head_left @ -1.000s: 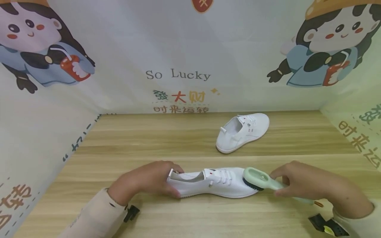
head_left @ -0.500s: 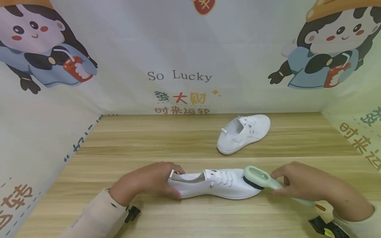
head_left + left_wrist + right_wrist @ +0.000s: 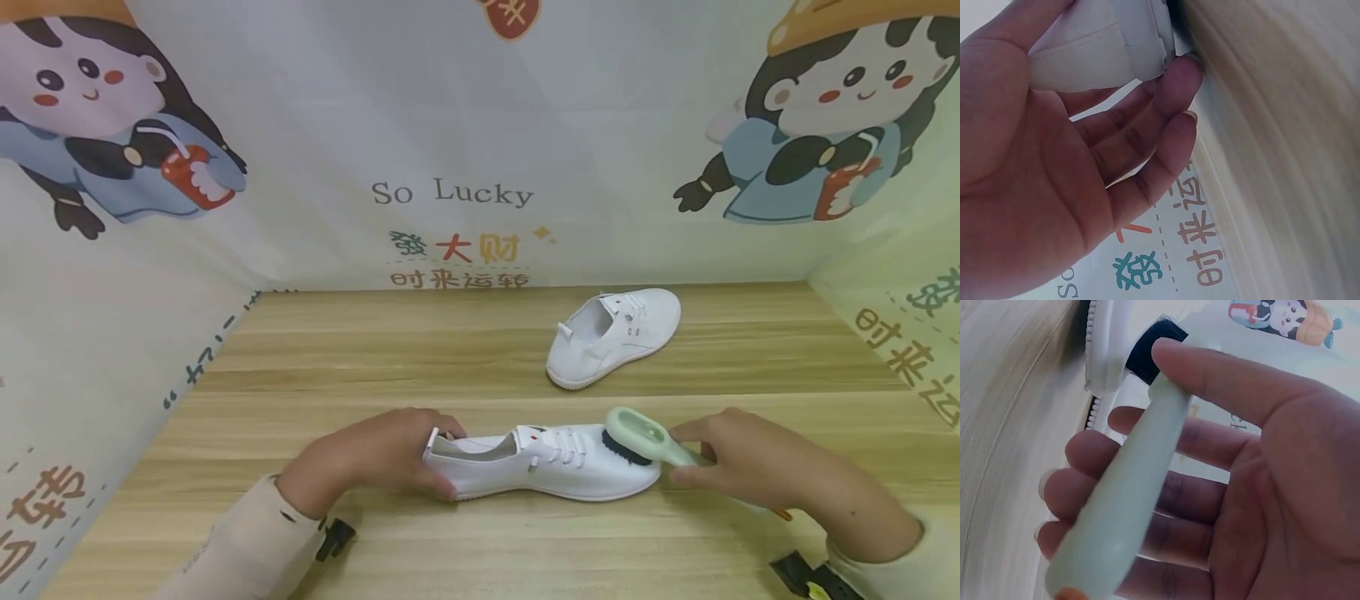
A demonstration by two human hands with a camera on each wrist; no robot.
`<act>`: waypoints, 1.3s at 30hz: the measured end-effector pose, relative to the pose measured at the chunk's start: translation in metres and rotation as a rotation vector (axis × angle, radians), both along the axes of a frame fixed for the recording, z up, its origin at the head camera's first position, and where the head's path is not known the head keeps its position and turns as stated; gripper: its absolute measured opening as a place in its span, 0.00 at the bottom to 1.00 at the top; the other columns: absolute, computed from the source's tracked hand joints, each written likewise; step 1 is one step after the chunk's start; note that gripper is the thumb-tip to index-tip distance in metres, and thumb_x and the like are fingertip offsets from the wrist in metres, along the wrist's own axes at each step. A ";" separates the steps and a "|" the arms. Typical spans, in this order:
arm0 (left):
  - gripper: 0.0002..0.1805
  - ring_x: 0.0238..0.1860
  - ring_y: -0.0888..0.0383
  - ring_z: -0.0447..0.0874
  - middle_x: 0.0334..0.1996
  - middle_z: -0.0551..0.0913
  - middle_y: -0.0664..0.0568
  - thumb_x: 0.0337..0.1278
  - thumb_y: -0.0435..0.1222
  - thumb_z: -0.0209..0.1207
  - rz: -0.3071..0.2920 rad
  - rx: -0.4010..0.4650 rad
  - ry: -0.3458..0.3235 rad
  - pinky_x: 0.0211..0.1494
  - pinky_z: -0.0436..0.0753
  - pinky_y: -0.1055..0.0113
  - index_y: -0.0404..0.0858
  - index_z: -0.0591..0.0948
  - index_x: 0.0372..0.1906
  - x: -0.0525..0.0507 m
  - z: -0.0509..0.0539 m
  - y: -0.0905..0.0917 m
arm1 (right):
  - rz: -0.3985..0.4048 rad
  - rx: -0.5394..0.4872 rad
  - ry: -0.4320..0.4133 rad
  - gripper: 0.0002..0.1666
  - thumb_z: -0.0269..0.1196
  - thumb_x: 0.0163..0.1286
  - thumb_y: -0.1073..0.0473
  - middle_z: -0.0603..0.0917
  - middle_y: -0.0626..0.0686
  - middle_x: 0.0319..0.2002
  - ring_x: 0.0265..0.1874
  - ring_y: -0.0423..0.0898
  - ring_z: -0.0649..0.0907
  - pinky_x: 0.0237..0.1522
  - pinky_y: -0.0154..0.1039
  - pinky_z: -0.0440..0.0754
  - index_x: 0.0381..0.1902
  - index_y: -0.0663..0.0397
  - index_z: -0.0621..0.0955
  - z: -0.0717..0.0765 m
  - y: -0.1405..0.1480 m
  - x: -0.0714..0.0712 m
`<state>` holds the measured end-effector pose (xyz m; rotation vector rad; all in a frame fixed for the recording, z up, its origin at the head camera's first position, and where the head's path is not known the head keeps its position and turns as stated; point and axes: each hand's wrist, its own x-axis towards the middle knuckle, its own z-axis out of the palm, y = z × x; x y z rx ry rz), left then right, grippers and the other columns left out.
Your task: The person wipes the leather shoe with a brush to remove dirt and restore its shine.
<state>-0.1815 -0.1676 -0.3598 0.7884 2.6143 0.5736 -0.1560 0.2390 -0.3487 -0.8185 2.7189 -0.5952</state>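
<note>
A white lace-up shoe (image 3: 547,467) lies on the wooden table, toe to the right. My left hand (image 3: 401,454) grips its heel, thumb on the near side and fingers round the far side; the left wrist view shows the heel (image 3: 1085,56) between thumb and fingers. My right hand (image 3: 742,458) holds a pale green shoe brush (image 3: 641,433) by its handle (image 3: 1129,494), the fingers curled under it and the thumb near the head. The brush's black bristles (image 3: 1154,350) touch the top of the shoe's toe.
A second white shoe (image 3: 615,337) stands further back on the wooden table (image 3: 390,350), right of the middle. A printed white backdrop (image 3: 322,150) encloses the table at the back and on both sides.
My right hand has moved the brush slightly left and up, further onto the toe of the shoe. The left hand keeps its hold on the heel.
</note>
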 end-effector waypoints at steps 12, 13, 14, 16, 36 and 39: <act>0.30 0.41 0.62 0.78 0.43 0.83 0.59 0.43 0.51 0.77 0.009 -0.003 -0.020 0.48 0.78 0.62 0.44 0.82 0.53 0.000 0.001 0.000 | 0.058 -0.064 -0.145 0.08 0.70 0.63 0.50 0.70 0.36 0.15 0.13 0.31 0.68 0.16 0.31 0.70 0.40 0.39 0.87 0.007 0.013 0.000; 0.30 0.41 0.62 0.78 0.43 0.83 0.59 0.42 0.51 0.77 0.012 -0.001 -0.021 0.48 0.78 0.62 0.44 0.82 0.53 0.000 0.001 0.000 | 0.064 -0.077 -0.150 0.09 0.71 0.63 0.50 0.71 0.36 0.15 0.13 0.31 0.68 0.16 0.31 0.70 0.41 0.39 0.87 0.007 0.012 0.000; 0.31 0.41 0.62 0.78 0.43 0.83 0.59 0.42 0.51 0.77 0.013 -0.002 -0.021 0.48 0.78 0.62 0.45 0.81 0.53 0.000 0.001 -0.001 | 0.068 -0.087 -0.155 0.10 0.70 0.63 0.50 0.71 0.36 0.16 0.14 0.31 0.69 0.17 0.31 0.71 0.42 0.39 0.87 0.007 0.011 0.000; 0.31 0.41 0.62 0.79 0.43 0.83 0.59 0.42 0.52 0.77 0.015 0.000 -0.022 0.48 0.78 0.62 0.45 0.81 0.53 -0.001 0.001 -0.001 | 0.069 -0.094 -0.146 0.10 0.70 0.63 0.49 0.72 0.36 0.16 0.14 0.31 0.69 0.17 0.31 0.71 0.42 0.40 0.87 0.006 0.007 0.000; 0.31 0.40 0.62 0.79 0.42 0.83 0.59 0.42 0.51 0.77 0.008 0.015 -0.027 0.47 0.79 0.62 0.44 0.81 0.53 0.000 0.001 -0.001 | -0.002 0.040 0.010 0.07 0.70 0.63 0.47 0.64 0.36 0.16 0.14 0.31 0.63 0.17 0.29 0.64 0.29 0.34 0.81 0.004 0.000 0.003; 0.31 0.41 0.62 0.79 0.43 0.83 0.59 0.43 0.51 0.77 0.010 0.015 -0.028 0.48 0.79 0.62 0.44 0.81 0.53 -0.001 -0.002 0.000 | 0.023 0.030 -0.024 0.06 0.71 0.62 0.48 0.65 0.36 0.15 0.13 0.30 0.63 0.16 0.29 0.64 0.30 0.33 0.82 0.005 0.006 0.003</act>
